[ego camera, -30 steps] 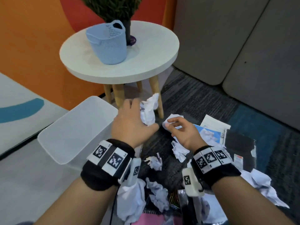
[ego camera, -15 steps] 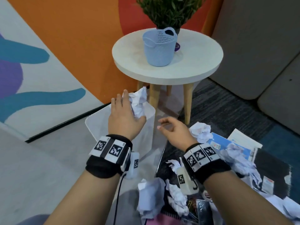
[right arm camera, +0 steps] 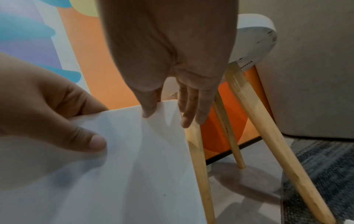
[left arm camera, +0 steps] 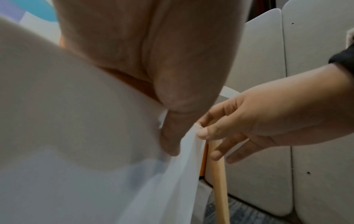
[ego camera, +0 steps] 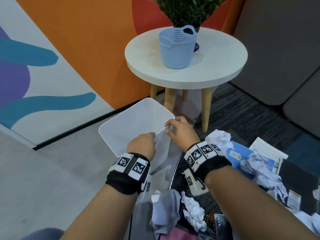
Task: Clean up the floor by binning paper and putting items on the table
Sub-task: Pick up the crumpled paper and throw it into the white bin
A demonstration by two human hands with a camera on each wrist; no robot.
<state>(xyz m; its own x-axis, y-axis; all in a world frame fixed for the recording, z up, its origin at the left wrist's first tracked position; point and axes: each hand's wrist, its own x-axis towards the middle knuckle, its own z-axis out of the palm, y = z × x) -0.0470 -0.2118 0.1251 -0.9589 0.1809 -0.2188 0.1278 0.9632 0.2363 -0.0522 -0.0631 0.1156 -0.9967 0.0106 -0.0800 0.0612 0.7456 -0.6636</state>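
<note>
Both hands grip the near rim of the translucent white bin (ego camera: 121, 122), the left hand (ego camera: 141, 144) pinching it beside the right hand (ego camera: 180, 134), whose thumb and fingers clasp the corner.

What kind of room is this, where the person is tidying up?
Probably a lounge or play corner, though I can't be sure: a colourful painted wall, a small round table with a plant, and grey cushioned seating.

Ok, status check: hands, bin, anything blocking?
Left hand and right hand both pinch the near rim of the translucent white plastic bin. Crumpled white paper lies on the carpet. Nothing blocking.
</note>
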